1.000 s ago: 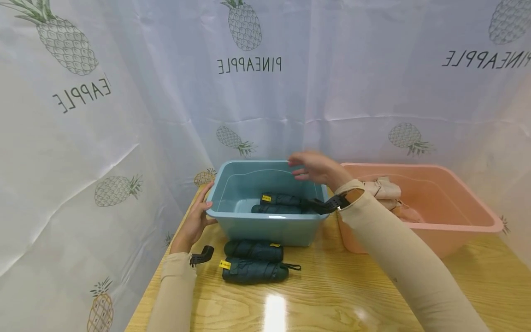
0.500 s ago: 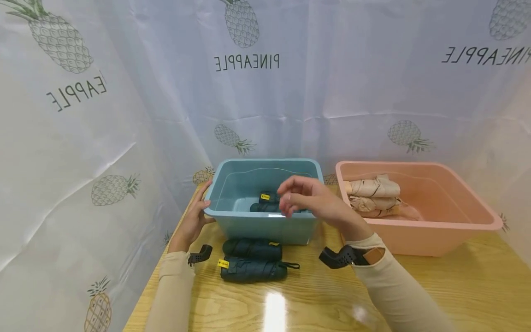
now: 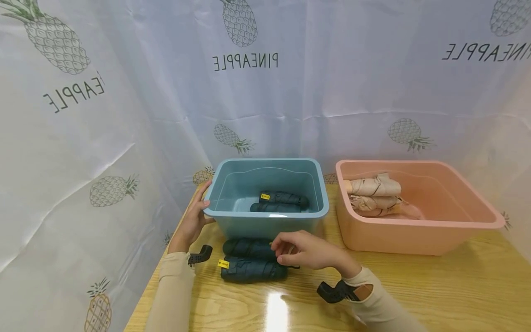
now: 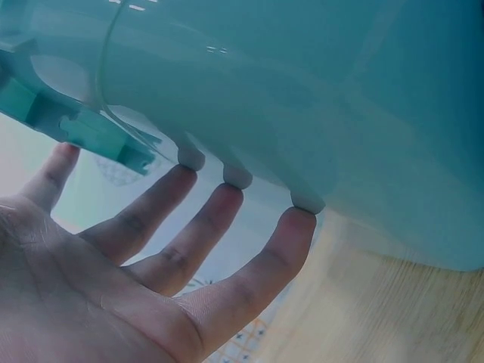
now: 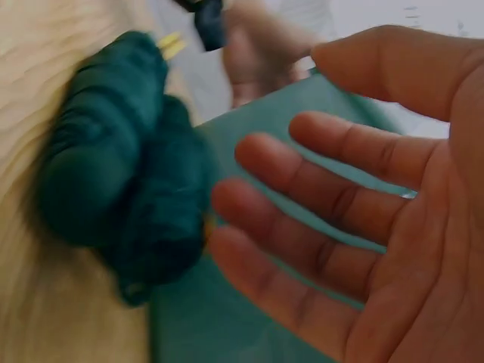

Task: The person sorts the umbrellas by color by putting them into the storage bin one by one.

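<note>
My left hand (image 3: 192, 223) rests against the left side of a blue plastic bin (image 3: 265, 228), its fingertips (image 4: 299, 219) touching the outer wall in the left wrist view. Two dark folded umbrellas, an upper (image 3: 286, 198) and a lower (image 3: 275, 208), lie inside that bin. On the table before it are two more, a rear folded umbrella (image 3: 244, 249) and a front folded umbrella (image 3: 250, 272) with a yellow tag. Over their right ends hovers my right hand (image 3: 309, 251), fingers loosely bent and holding nothing; it partly covers them in the head view.
A pink bin (image 3: 398, 237) stands to the right with several beige folded umbrellas (image 3: 375, 187) stacked at its left end. Both bins sit on a wooden table (image 3: 398, 286). A pineapple-print curtain (image 3: 265, 133) closes off the back and left.
My right hand has come down from above the blue bin, over its front rim, to the umbrellas on the table. The left hand has stayed on the bin's side.
</note>
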`<state>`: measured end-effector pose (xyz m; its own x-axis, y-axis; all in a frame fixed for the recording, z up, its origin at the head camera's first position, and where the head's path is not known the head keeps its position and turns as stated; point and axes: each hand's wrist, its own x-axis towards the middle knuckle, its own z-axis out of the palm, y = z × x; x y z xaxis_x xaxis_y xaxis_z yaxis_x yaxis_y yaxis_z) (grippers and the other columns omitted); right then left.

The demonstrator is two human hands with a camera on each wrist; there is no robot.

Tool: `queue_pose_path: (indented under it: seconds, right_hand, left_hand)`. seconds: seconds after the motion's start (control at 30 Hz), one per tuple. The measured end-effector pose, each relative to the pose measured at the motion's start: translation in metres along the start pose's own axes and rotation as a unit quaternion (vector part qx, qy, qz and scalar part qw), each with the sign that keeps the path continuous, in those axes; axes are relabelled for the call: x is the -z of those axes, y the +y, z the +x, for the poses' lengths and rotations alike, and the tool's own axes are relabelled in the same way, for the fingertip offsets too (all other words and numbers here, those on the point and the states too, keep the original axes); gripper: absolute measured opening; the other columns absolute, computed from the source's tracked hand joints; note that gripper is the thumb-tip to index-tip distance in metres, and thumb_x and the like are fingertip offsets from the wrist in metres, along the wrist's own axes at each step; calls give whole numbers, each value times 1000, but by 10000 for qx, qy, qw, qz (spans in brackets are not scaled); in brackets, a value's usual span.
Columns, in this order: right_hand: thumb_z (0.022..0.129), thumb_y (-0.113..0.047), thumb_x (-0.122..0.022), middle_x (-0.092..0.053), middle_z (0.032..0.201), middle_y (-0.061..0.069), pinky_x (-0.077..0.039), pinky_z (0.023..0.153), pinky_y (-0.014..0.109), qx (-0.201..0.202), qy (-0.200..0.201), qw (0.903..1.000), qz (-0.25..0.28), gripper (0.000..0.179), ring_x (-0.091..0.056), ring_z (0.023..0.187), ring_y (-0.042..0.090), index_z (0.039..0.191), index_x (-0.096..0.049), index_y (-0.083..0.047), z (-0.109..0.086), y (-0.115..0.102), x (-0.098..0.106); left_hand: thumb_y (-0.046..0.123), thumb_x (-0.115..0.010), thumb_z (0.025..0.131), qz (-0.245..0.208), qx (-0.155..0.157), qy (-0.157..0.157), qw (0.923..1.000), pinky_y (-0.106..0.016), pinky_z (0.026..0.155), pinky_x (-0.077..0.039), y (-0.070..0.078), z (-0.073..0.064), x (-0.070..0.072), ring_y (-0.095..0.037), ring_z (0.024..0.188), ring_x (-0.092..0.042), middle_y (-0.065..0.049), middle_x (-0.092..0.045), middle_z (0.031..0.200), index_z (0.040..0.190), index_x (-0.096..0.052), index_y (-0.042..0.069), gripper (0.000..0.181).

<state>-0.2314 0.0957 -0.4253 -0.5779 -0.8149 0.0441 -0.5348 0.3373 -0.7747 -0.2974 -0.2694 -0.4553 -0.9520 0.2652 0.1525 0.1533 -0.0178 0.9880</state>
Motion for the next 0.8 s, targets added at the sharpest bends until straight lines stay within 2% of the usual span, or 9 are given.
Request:
queue_pose_path:
  seconds: [0.23, 0.4, 0.53, 0.63, 0.8]
  right_hand:
    - [99, -24, -67, -74, 104, 0, -56, 82, 24, -148, 85, 9972, -727, 21, -67, 92, 4, 113, -72, -9, 0, 24, -18]
    - [96, -26, -70, -73, 107, 1, -52, 79, 24, -171, 150, 9911, -1308, 21, -64, 91, 6, 112, -73, -12, -1, 29, -25]
    - [94, -27, -73, -74, 111, -1, -52, 82, 27, -335, 142, 9844, -1721, 26, -64, 95, 8, 115, -74, -13, 1, 31, -31]
    - [93, -30, -73, -75, 116, -2, -55, 86, 29, -552, 71, 9816, -1827, 31, -67, 100, 8, 120, -73, -14, 4, 32, -36]
    - [90, -35, -75, -75, 116, 1, -56, 88, 30, -645, 36, 9800, -1880, 38, -69, 103, 11, 121, -73, -13, 8, 34, -42]
  left_hand:
    - [28, -37, 105, 14, -3, 13, 10000, -79, 103, -36, -1, 2, 0, -12, 124, -57, 1, -3, 172, 164, -17, 38, 63]
    - [29, -37, 105, 41, 5, -3, 10000, -79, 103, -35, -1, 4, 0, -13, 126, -55, 2, -2, 172, 164, -16, 38, 63]
    - [29, -36, 105, 38, -1, 14, 10000, -80, 103, -35, -1, 4, 1, -14, 126, -55, 2, -2, 172, 164, -16, 38, 64]
    - [29, -36, 105, 38, 0, -13, 10000, -80, 103, -35, -2, 5, 1, -13, 126, -55, 2, -1, 172, 165, -14, 36, 64]
    - [30, -37, 106, 62, 6, -8, 10000, -79, 104, -36, -2, 5, 3, -14, 126, -55, 2, 0, 172, 165, -15, 37, 63]
